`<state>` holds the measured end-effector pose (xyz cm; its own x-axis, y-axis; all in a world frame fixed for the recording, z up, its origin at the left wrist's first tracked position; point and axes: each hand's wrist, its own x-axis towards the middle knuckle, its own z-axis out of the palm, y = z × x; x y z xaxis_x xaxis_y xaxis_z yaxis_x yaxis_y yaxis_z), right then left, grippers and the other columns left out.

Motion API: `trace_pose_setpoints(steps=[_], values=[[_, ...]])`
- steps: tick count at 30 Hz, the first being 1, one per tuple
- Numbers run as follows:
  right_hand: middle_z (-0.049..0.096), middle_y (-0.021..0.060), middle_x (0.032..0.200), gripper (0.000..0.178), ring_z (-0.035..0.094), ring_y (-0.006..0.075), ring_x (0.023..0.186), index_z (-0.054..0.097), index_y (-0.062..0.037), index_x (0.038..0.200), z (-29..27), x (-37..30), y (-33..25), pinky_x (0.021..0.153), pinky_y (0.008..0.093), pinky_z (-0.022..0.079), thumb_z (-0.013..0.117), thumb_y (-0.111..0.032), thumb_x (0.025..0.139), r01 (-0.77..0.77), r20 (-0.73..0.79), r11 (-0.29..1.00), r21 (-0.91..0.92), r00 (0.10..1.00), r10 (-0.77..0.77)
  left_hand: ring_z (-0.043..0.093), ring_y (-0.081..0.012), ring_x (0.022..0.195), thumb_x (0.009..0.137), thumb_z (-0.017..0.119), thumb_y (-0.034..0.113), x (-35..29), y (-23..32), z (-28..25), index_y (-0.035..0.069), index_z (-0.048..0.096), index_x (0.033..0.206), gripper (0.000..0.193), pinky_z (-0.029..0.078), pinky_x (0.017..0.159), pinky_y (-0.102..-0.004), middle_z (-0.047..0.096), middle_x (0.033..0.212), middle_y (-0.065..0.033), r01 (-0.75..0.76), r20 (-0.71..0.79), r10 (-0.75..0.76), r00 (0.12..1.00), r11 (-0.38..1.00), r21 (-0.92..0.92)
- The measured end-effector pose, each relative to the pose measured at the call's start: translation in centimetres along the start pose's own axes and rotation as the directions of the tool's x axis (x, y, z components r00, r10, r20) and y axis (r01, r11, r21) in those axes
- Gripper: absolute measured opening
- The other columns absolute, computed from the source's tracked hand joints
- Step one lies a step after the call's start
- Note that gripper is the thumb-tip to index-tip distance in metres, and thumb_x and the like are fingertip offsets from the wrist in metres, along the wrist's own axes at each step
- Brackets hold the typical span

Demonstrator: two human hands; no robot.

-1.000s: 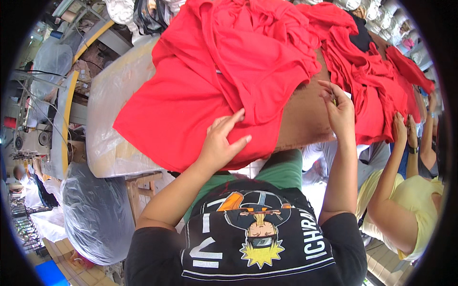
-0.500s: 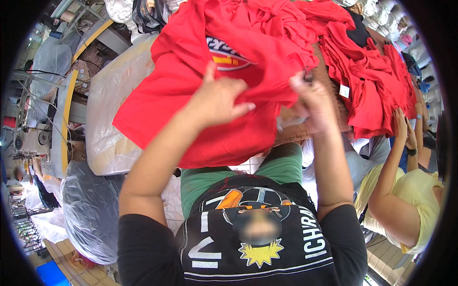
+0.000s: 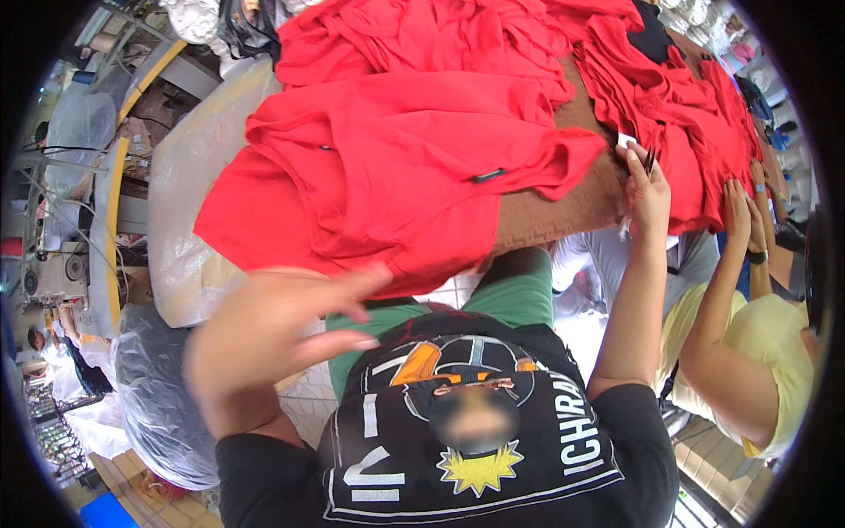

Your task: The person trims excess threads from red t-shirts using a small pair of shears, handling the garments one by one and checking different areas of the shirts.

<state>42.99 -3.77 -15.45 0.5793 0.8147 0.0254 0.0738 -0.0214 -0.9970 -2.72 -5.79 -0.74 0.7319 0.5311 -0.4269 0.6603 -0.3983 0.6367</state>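
Note:
A red shirt (image 3: 414,189) lies spread and rumpled on the brown-covered table (image 3: 550,220), with a small dark label on it. My left hand (image 3: 273,330), smeared by motion, is off the cloth near the front edge; its fingers are apart with nothing in them. Over the table's right side, my right hand (image 3: 650,194) is closed on a small dark tool (image 3: 650,162) with thin pointed ends, which looks like thread snips. Just beyond its fingertips shows a white tag (image 3: 626,141), beside the red garments on the right.
More red cloth (image 3: 422,40) is heaped at the back. Another person in a yellow top (image 3: 739,352) has hands on the red garments (image 3: 695,167) at the right. A plastic-covered surface (image 3: 189,194) adjoins on the left, with a wrapped grey bundle (image 3: 167,396) below it.
The shirt, lifted with its printed patch showing, now lies down with the patch out of sight. My left hand has drawn back toward me; my right hand has moved off the shirt to the right.

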Motion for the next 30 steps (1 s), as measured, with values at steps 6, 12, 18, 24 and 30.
trace_pose_setpoints(steps=[6,12,18,24,30], values=[[0.069,0.0006,0.101,0.030,0.033,-0.0022,0.051,0.059,-0.0037,0.122,3.4,-1.6,-3.8,0.045,0.0146,0.024,0.059,-0.016,0.094,0.252,0.084,0.965,-0.075,0.966,-0.246,0.058,-0.0331,0.108,0.083,0.067,0.033,-5.1,2.3,-3.3,-0.002,0.052,0.126,0.057,0.046,0.094,-0.0418,0.058,0.122,-0.0188,-0.102,0.069,0.091,0.993,0.978,0.180],[0.068,0.0030,0.101,0.026,0.048,0.0033,0.072,0.063,-0.0026,0.115,3.9,-2.7,-4.9,0.063,0.0187,0.036,0.064,-0.014,0.091,0.281,0.054,0.960,-0.004,0.958,-0.280,0.058,-0.0317,0.109,0.084,0.066,0.033,-3.6,1.3,-2.5,-0.001,0.053,0.126,0.056,0.045,0.095,-0.0411,0.058,0.123,-0.0181,-0.180,0.049,0.173,0.984,0.943,0.279],[0.068,0.0061,0.096,0.029,0.060,0.0113,0.091,0.064,-0.0019,0.112,4.6,-4.4,-7.9,0.084,0.0257,0.046,0.068,-0.017,0.087,0.315,0.077,0.940,-0.131,0.949,-0.307,0.057,-0.0303,0.110,0.084,0.066,0.033,-4.0,1.2,-1.7,-0.001,0.053,0.125,0.055,0.045,0.096,-0.0405,0.058,0.123,-0.0174,-0.217,-0.001,0.230,0.973,0.919,0.329],[0.067,0.0032,0.088,0.027,0.059,0.0090,0.081,0.064,-0.0021,0.111,4.1,-6.3,-9.0,0.076,0.0255,0.047,0.066,-0.018,0.089,0.322,0.102,0.937,-0.135,0.945,-0.310,0.057,-0.0289,0.111,0.084,0.066,0.034,-4.7,1.5,-1.1,0.000,0.054,0.125,0.054,0.044,0.097,-0.0399,0.057,0.123,-0.0167,-0.286,-0.034,0.322,0.946,0.881,0.377],[0.068,0.0046,0.098,0.027,0.061,0.0082,0.090,0.062,-0.0007,0.116,4.4,-8.5,-9.3,0.080,0.0225,0.047,0.063,-0.013,0.092,0.411,0.164,0.909,-0.069,0.903,-0.396,0.056,-0.0275,0.113,0.085,0.065,0.034,-5.7,1.8,0.0,0.001,0.054,0.125,0.053,0.043,0.097,-0.0392,0.057,0.124,-0.0160,-0.340,-0.067,0.404,0.912,0.838,0.426]])
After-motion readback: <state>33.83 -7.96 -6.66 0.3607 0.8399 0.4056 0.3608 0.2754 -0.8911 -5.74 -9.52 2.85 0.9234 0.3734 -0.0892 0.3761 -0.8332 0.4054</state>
